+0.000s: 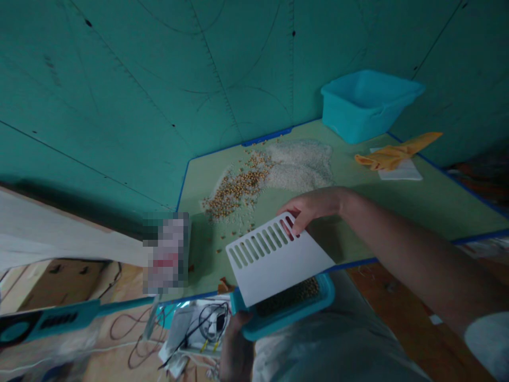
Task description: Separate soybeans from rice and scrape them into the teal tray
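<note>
My right hand (312,208) grips the top corner of a white slotted scraper board (274,260), fingers showing through its slots. The board leans over a small teal tray (290,307) with brown grains in it. My left hand (235,347) holds that tray from below at the table's near edge. On the green table (397,201) lie a pile of brown grains (238,188) and, beside it, a spread of white rice (300,164).
A blue plastic tub (368,103) stands at the far right corner. A yellow cloth (397,153) lies on white paper (401,171) beside it. Teal walls close the back. A blurred-out object (166,253) sits at the table's left edge; cables (199,329) lie on the floor.
</note>
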Tool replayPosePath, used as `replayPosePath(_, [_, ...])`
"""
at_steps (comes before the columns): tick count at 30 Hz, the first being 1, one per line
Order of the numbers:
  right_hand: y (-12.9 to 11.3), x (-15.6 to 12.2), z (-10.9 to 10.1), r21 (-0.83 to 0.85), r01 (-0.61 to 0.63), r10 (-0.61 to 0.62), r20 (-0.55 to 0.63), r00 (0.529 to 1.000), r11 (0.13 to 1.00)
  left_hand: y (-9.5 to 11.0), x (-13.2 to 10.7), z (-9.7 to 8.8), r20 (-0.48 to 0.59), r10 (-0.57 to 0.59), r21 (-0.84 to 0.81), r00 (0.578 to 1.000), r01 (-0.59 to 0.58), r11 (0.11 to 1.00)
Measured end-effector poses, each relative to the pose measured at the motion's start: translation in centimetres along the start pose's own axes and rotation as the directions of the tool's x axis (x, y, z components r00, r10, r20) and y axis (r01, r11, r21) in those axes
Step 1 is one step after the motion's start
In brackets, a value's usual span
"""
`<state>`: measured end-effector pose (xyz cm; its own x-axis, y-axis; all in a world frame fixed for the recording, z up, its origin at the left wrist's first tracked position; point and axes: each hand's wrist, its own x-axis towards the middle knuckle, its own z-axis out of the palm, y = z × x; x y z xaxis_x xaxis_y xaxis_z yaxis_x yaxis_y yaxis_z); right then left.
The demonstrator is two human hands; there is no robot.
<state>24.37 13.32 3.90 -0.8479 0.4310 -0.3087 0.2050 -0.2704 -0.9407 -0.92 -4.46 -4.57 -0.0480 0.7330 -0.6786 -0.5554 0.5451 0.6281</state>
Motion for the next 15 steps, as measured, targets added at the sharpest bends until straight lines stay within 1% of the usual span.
replayPosePath(2, [-0.1, -0.1, 0.1, 0.009, 0.027, -0.027, -0.013, 1.000, 1.000, -0.1, 0.1, -0.2, -0.010, 0.010, 0.009, 1.000, -0.009, 1.000])
replayPosePath(3, [-0.2, -0.1, 0.1, 0.026, 0.049, -0.048, -0.044, 0.998, 0.998, -0.1, 0.1, -0.2, -0.011, 0.011, 0.010, 1.000, -0.011, 1.000])
replayPosePath(4, [-0.2, 0.0, 0.0, 0.051, 0.078, -0.072, -0.099, 0.992, 0.996, -0.2, 0.1, -0.3, -0.008, 0.010, 0.007, 1.000, -0.010, 1.000])
replayPosePath(5, [-0.3, 0.1, -0.1, 0.086, 0.113, -0.097, -0.178, 0.979, 0.990, -0.2, 0.1, -0.3, -0.005, 0.007, 0.003, 1.000, -0.007, 1.000])
replayPosePath(6, [-0.3, 0.3, -0.2, 0.127, 0.159, -0.119, -0.279, 0.953, 0.979, -0.2, 0.1, -0.3, -0.002, 0.002, 0.001, 1.000, -0.002, 1.000])
replayPosePath(7, [-0.2, 0.6, -0.5, 0.167, 0.215, -0.136, -0.389, 0.911, 0.962, -0.2, 0.1, -0.3, 0.004, -0.001, -0.002, 1.000, 0.001, 1.000])
replayPosePath(9, [0.0, 1.2, -1.0, 0.215, 0.351, -0.166, -0.588, 0.792, 0.912, -0.2, 0.1, -0.4, 0.013, -0.003, -0.003, 1.000, 0.003, 1.000])
replayPosePath(10, [0.1, 1.4, -1.3, 0.216, 0.413, -0.179, -0.662, 0.728, 0.885, -0.2, 0.1, -0.4, 0.019, -0.007, 0.003, 1.000, 0.007, 1.000])
replayPosePath(11, [0.3, 1.6, -1.6, 0.205, 0.459, -0.189, -0.713, 0.675, 0.865, -0.2, 0.1, -0.4, 0.037, -0.010, 0.008, 0.999, 0.009, 1.000])
replayPosePath(12, [0.4, 1.8, -1.8, 0.189, 0.486, -0.199, -0.743, 0.639, 0.853, -0.2, 0.0, -0.4, 0.055, -0.013, 0.014, 0.998, 0.013, 1.000])
replayPosePath(13, [0.5, 2.0, -2.0, 0.177, 0.498, -0.205, -0.757, 0.620, 0.849, -0.2, 0.0, -0.3, 0.067, -0.017, 0.024, 0.998, 0.015, 1.000])
replayPosePath(14, [0.6, 2.1, -2.1, 0.172, 0.497, -0.206, -0.760, 0.616, 0.850, -0.1, 0.0, -0.2, 0.052, -0.017, 0.030, 0.999, 0.015, 0.999])
replayPosePath(15, [0.6, 2.2, -2.0, 0.175, 0.488, -0.203, -0.754, 0.625, 0.855, 0.0, -0.1, -0.1, 0.015, -0.012, 0.034, 1.000, 0.012, 0.999])
